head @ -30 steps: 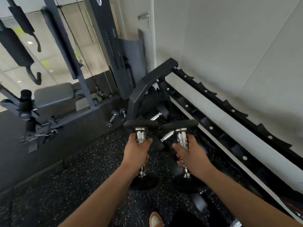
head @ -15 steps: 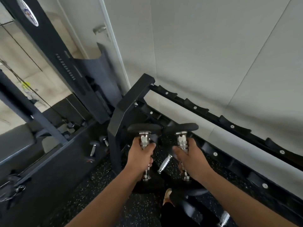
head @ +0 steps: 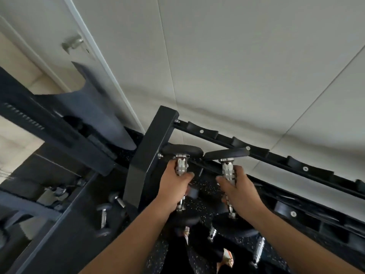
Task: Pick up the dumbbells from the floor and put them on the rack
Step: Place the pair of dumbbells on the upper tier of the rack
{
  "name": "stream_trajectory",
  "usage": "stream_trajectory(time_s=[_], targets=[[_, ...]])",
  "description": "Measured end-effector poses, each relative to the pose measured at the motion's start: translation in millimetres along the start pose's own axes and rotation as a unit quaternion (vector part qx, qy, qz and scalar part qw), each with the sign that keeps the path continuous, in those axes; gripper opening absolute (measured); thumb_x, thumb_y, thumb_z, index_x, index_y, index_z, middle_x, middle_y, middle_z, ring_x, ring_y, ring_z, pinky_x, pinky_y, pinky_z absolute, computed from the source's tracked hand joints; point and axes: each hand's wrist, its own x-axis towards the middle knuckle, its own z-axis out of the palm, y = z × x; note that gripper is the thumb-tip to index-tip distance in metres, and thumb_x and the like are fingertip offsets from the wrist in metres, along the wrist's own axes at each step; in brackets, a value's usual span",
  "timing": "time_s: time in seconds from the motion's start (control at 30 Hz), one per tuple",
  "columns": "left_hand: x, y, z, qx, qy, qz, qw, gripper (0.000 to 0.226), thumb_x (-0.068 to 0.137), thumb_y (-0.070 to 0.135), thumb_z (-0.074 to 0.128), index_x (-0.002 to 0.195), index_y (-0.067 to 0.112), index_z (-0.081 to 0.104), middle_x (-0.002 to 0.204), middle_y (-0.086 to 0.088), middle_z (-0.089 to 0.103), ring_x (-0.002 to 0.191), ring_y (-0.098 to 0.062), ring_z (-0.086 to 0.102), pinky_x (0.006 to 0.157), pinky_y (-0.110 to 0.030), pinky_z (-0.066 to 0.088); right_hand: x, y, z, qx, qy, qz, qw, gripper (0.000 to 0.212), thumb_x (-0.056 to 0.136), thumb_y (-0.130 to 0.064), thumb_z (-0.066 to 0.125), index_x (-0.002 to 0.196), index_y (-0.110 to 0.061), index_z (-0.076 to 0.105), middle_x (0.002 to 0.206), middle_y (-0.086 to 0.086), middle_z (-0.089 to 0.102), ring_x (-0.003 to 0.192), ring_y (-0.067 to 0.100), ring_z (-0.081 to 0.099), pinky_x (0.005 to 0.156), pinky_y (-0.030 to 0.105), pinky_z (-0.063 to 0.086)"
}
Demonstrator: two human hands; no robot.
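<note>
Both hands carry a black dumbbell with a chrome grip, held side by side and pointing away from me. My left hand [head: 174,186] is shut on the left dumbbell [head: 182,152]. My right hand [head: 238,191] is shut on the right dumbbell [head: 227,153]. Their far heads sit level with the left end of the black rack's [head: 150,155] top tier, close to its upright post. The top rail's saddles [head: 249,149] run off to the right and hold nothing. Near heads are partly hidden under my wrists.
More small dumbbells [head: 103,216] lie on the speckled black floor [head: 205,189] left of the post and below my arms. A dark weight machine [head: 65,123] stands at the left. The white wall [head: 237,76] is right behind the rack. My shoes [head: 227,256] show at the bottom.
I have stepped closer to the rack and raised both dumbbells; their far heads went from mid-height of the frame up to the top rail.
</note>
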Motion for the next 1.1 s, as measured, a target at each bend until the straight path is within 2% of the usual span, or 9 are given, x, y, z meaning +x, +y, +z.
stream_trajectory(time_s=[0.1,0.23,0.33,0.43,0.63,0.8,0.93,1.0,1.1], targets=[[50.3,0.2,-3.8,0.013,-0.054,-0.001,0.998,0.031,0.081,0.012,0.072,0.1,0.031,0.058,0.076,-0.005,0.065,0.048,-0.011,0.059,0.041,-0.023,0.044,21.8,-4.4,17.5,0.009,0.05,0.039,0.998,0.025,0.093,-0.038,0.066,0.11,-0.034,0.048,0.088,0.001,0.069,0.053,0.012,0.069,0.043,0.017,0.049],[109.2,2.9,2.1,0.033,-0.128,0.012,0.991,0.034,0.082,0.011,0.071,0.099,0.036,0.055,0.081,-0.009,0.066,0.047,-0.011,0.058,0.042,-0.023,0.046,47.6,-7.7,29.9,0.031,0.105,0.087,0.99,0.036,0.093,-0.039,0.066,0.12,-0.029,0.046,0.086,0.004,0.07,0.051,0.012,0.069,0.042,0.017,0.049],[146.0,4.9,16.8,0.052,-0.173,0.012,0.983,0.034,0.084,0.011,0.071,0.101,0.035,0.054,0.082,-0.01,0.066,0.049,-0.012,0.059,0.043,-0.022,0.046,64.0,-5.4,31.6,0.042,0.144,0.111,0.982,0.035,0.093,-0.041,0.065,0.118,-0.033,0.043,0.086,0.004,0.069,0.05,0.012,0.068,0.042,0.021,0.05],[175.4,3.4,35.8,0.06,-0.199,0.007,0.978,0.033,0.086,0.011,0.07,0.099,0.035,0.053,0.085,-0.012,0.066,0.049,-0.011,0.059,0.043,-0.023,0.047,75.6,-0.2,29.5,0.031,0.176,0.127,0.976,0.035,0.093,-0.043,0.064,0.117,-0.038,0.039,0.084,0.002,0.07,0.05,0.009,0.068,0.041,0.018,0.047],[220.6,-14.3,67.0,0.084,-0.182,-0.012,0.98,0.032,0.084,0.007,0.067,0.111,0.017,0.055,0.079,-0.005,0.06,0.049,-0.012,0.053,0.042,-0.025,0.042,88.4,16.6,20.8,0.044,0.196,0.16,0.966,0.029,0.092,-0.042,0.063,0.113,-0.035,0.045,0.083,0.004,0.07,0.051,0.005,0.066,0.042,0.016,0.047],[236.8,-23.1,69.7,0.095,-0.168,-0.009,0.981,0.033,0.085,0.006,0.066,0.113,0.017,0.053,0.074,-0.003,0.059,0.041,-0.007,0.049,0.039,-0.025,0.043,87.3,28.7,14.0,0.038,0.204,0.174,0.963,0.032,0.093,-0.042,0.064,0.117,-0.033,0.044,0.087,0.003,0.069,0.055,0.014,0.069,0.048,0.03,0.054],[237.6,-21.8,68.8,0.085,-0.166,-0.006,0.982,0.033,0.087,0.005,0.066,0.113,0.02,0.052,0.077,-0.005,0.059,0.044,-0.009,0.05,0.041,-0.028,0.044,86.1,38.6,10.8,0.045,0.211,0.177,0.96,0.022,0.092,-0.04,0.064,0.098,-0.046,0.044,0.083,0.003,0.07,0.06,0.022,0.071,0.052,0.039,0.06],[237.6,-21.1,69.7,0.09,-0.168,0.0,0.982,0.032,0.088,0.006,0.066,0.112,0.021,0.051,0.078,-0.005,0.059,0.043,-0.007,0.05,0.041,-0.025,0.045,86.3,43.5,9.2,0.035,0.214,0.177,0.96,0.025,0.092,-0.041,0.064,0.097,-0.047,0.04,0.084,0.001,0.07,0.058,0.017,0.071,0.051,0.034,0.059],[236.9,-20.6,69.5,0.098,-0.175,0.001,0.98,0.031,0.089,0.007,0.064,0.115,0.017,0.05,0.08,-0.005,0.058,0.047,-0.01,0.051,0.041,-0.023,0.045,87.5,50.0,6.1,0.018,0.219,0.179,0.959,0.031,0.093,-0.041,0.064,0.114,-0.037,0.041,0.086,-0.002,0.069,0.058,0.005,0.068,0.045,0.017,0.05]])
